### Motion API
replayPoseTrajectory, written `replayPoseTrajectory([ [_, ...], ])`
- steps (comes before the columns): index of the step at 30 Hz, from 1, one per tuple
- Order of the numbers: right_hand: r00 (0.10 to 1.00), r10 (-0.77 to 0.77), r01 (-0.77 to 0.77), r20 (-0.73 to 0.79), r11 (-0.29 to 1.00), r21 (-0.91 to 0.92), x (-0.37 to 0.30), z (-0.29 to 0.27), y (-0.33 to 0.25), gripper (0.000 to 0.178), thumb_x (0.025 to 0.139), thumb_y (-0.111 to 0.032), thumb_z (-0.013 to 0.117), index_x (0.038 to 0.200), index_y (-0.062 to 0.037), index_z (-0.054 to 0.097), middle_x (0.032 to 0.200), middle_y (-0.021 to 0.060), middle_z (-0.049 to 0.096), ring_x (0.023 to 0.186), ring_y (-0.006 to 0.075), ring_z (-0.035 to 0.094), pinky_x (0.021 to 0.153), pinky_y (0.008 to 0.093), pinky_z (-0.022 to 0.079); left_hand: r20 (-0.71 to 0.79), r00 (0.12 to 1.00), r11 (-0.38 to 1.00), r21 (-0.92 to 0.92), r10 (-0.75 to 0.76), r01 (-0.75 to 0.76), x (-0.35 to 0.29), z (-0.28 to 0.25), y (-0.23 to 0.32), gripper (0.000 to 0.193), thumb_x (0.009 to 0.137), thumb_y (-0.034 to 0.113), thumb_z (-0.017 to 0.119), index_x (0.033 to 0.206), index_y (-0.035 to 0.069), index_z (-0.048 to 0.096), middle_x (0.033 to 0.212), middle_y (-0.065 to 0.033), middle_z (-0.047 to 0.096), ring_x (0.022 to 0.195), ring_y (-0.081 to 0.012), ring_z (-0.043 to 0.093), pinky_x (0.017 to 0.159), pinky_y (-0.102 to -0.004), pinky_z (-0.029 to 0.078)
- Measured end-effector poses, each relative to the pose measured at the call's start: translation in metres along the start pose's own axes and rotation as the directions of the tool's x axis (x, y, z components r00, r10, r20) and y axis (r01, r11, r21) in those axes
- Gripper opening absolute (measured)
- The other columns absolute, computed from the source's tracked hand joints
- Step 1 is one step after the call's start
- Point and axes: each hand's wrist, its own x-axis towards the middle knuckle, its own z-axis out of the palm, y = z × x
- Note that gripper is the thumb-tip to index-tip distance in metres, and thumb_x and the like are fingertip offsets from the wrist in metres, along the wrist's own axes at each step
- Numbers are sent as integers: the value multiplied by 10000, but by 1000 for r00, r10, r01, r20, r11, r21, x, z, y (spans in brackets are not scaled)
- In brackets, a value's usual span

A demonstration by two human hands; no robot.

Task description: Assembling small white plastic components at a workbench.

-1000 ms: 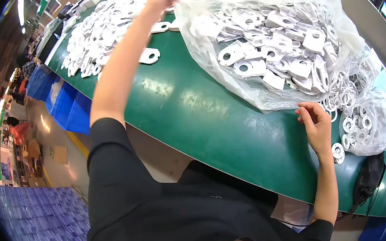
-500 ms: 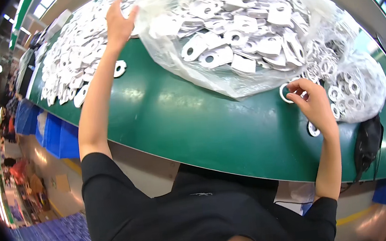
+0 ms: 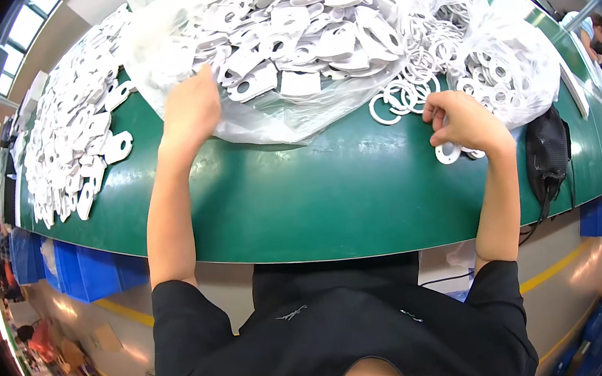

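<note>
My left hand point(image 3: 191, 108) is at the left side of a large clear plastic bag point(image 3: 273, 128), with its fingers curled in. What they hold, if anything, is hidden behind the hand. In the bag's mouth lies a heap of white flat parts point(image 3: 301, 81), each with a round hole. On the right, my right hand point(image 3: 466, 121) hovers over the table with bent fingers and a gap between thumb and fingertips; nothing shows in it. Several loose white rings point(image 3: 384, 109) lie just beyond its fingertips. Partly under the hand is a round white disc point(image 3: 448, 153) with a hole.
A wide pile of similar white parts point(image 3: 66, 150) covers the left of the green table point(image 3: 302, 202). A second clear bag of rings point(image 3: 517, 84) stands at the right, beside a black pouch point(image 3: 548, 151). Blue bins point(image 3: 93, 268) sit below the left edge.
My left hand has come from the far left pile to the bag's side, its spread fingers now curled. My right hand, which held a white ring, now shows none; loose rings lie beyond it.
</note>
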Motion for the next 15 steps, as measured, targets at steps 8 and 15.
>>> replayPoseTrajectory([
  [8, 284, -398, 671, -872, 732, -115, 12, 17, -41, 170, 737, 86, 694, 870, 12, 618, 792, 60, 644, 747, 157, 612, 697, 264, 497, -79, 986, 323, -946, -146, -28, -12, -14, 70, 203, 875, 192, 578, 825, -2, 608, 779, -66, 671, 683, -119, 584, 634, -278, 440],
  [15, 25, -888, 804, -459, 291, -519, 14, 68, -68, 219, 647, -67, 686, 862, -33, 659, 895, 95, 641, 770, 239, 647, 641, 317, 540, 493, 725, -560, -464, 480, 686, -49, 0, 131, 252, 954, 306, 531, 1080, 87, 518, 995, -45, 609, 905, -120, 613, 778, -272, 514],
])
